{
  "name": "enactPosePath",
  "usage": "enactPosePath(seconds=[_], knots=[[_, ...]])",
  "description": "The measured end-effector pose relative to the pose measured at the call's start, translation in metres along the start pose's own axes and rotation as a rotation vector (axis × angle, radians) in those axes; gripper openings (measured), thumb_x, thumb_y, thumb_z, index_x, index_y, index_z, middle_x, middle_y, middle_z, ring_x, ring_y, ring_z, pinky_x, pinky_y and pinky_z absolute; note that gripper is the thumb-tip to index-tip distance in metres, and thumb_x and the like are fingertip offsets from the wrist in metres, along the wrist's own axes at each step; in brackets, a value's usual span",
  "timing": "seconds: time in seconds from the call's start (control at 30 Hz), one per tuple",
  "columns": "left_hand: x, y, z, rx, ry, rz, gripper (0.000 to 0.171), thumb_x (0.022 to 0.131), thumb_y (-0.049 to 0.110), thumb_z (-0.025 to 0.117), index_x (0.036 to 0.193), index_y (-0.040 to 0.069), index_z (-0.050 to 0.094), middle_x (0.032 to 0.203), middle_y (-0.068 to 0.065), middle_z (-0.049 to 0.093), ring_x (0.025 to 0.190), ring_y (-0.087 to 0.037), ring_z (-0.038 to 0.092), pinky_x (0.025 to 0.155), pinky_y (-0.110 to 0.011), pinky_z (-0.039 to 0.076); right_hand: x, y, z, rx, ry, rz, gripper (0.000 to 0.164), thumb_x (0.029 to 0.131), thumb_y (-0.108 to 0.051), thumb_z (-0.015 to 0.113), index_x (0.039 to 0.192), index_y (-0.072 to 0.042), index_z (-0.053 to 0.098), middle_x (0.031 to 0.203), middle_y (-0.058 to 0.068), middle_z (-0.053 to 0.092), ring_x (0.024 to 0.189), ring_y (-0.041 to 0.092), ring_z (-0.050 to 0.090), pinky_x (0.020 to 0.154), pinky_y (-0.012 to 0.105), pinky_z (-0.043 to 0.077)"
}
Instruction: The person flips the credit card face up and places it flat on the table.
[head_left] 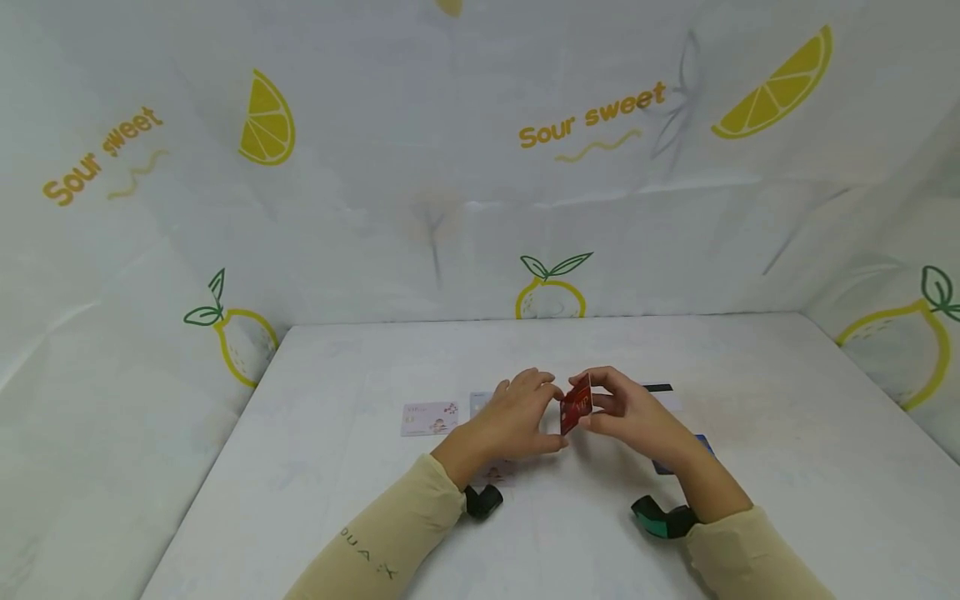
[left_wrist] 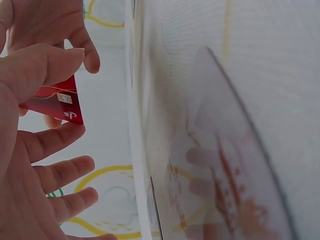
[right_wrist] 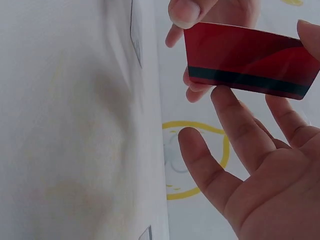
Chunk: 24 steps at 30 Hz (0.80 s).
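A red card (head_left: pixel 576 406) marked VIP is held up above the table between both hands, tilted on edge. At one end my left hand (head_left: pixel 517 417) pinches it between thumb and index finger at its corners; the other left fingers (left_wrist: pixel 67 172) are spread. My right hand (head_left: pixel 630 412) grips the other end by its edges, thumb against fingers. A gold chip shows on the front of the red card (left_wrist: pixel 62 100) in the left wrist view. Its back, with a black stripe, faces the right wrist view, where the red card (right_wrist: pixel 245 60) spans both hands.
Left on the white table (head_left: pixel 300 500) lie a pink card (head_left: pixel 429 419), a pale blue card (head_left: pixel 478 403) and another pinkish card (head_left: pixel 495 473), partly covered by my left arm. Behind my right arm are a black-striped white card (head_left: pixel 660 388) and a blue card (head_left: pixel 706 443).
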<state>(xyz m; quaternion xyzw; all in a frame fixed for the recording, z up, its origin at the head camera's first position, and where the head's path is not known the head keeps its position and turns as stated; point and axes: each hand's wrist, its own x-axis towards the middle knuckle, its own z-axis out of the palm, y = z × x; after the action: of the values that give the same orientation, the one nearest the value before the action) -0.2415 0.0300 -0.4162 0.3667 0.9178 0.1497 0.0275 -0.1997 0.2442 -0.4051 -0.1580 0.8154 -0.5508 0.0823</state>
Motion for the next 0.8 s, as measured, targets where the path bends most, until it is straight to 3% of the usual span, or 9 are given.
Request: enactPosePath(seconds=[0.3,0.43,0.63,0.8], knots=[[-0.001,-0.001,-0.002,-0.034,-0.069,-0.103,0.046,0.080,0.052,0.073,0.114,0.022,0.062,0.154,-0.001,0.038,0.149,-0.025,0.021,0.114,-0.061,0.025,0.001,0.007,-0.006,-0.150,0.058,0.023,0.056,0.089,-0.018,0.070,0.138,-0.008,0.044,0.138,0.014,0.052,0.124,0.039,0.054,0.097,0.051,0.050],[-0.001,-0.002,-0.003,-0.017,-0.082,-0.121,0.047,0.081,0.050,0.073,0.116,0.021,0.063,0.155,-0.003,0.037,0.150,-0.027,0.020,0.113,-0.063,0.024,0.001,0.011,-0.010,-0.222,0.068,0.033,0.058,0.087,-0.017,0.070,0.138,-0.004,0.044,0.139,0.016,0.052,0.128,0.042,0.050,0.098,0.056,0.047],[-0.002,-0.006,-0.003,0.051,-0.104,-0.135,0.049,0.080,0.051,0.073,0.118,0.021,0.063,0.155,-0.003,0.036,0.150,-0.029,0.019,0.112,-0.066,0.024,0.001,0.017,-0.011,-0.414,0.043,0.138,0.060,0.084,-0.027,0.075,0.135,-0.007,0.050,0.140,0.016,0.052,0.133,0.042,0.042,0.101,0.063,0.041],[-0.002,-0.008,-0.002,0.070,-0.133,-0.137,0.049,0.078,0.053,0.075,0.113,0.021,0.064,0.153,-0.004,0.039,0.150,-0.030,0.020,0.111,-0.066,0.024,0.002,0.023,-0.008,-0.539,0.009,0.136,0.055,0.082,-0.029,0.079,0.128,-0.008,0.057,0.139,0.019,0.051,0.132,0.041,0.043,0.103,0.064,0.038]])
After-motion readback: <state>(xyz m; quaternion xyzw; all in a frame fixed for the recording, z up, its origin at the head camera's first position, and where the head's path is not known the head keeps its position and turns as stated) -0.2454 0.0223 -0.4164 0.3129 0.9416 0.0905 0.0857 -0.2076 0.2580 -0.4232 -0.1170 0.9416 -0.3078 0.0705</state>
